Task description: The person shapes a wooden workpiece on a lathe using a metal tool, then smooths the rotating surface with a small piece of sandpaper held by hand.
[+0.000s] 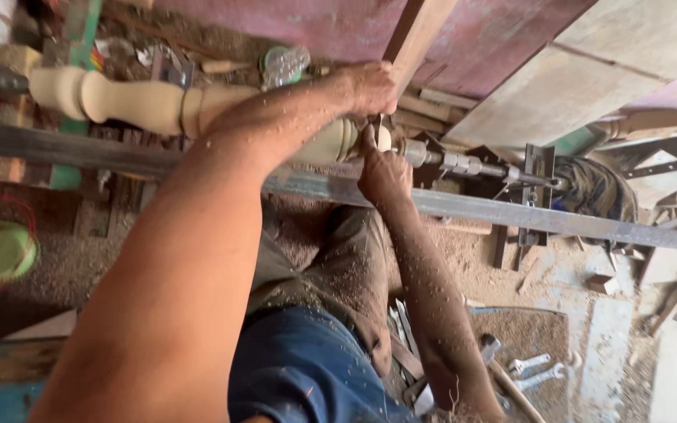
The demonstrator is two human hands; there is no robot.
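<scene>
A pale turned wooden spindle (143,102) is mounted across a lathe, its right end meeting the metal tailstock shaft (464,164). My left hand (370,86) reaches over the spindle's right end, fingers curled. My right hand (385,176) comes up from below the steel rail (511,213), also closed. Between the two hands a thin tool (378,131) stands against the narrow end of the spindle, and both hands appear to grip it. Sawdust flecks both forearms.
Sawdust covers the floor and my trousers (338,266). A green round lid (0,251) lies at the left. Wrenches (530,372) and a hammer handle lie at the lower right. Planks and boards (558,86) lean behind the lathe, with wood offcuts at the right.
</scene>
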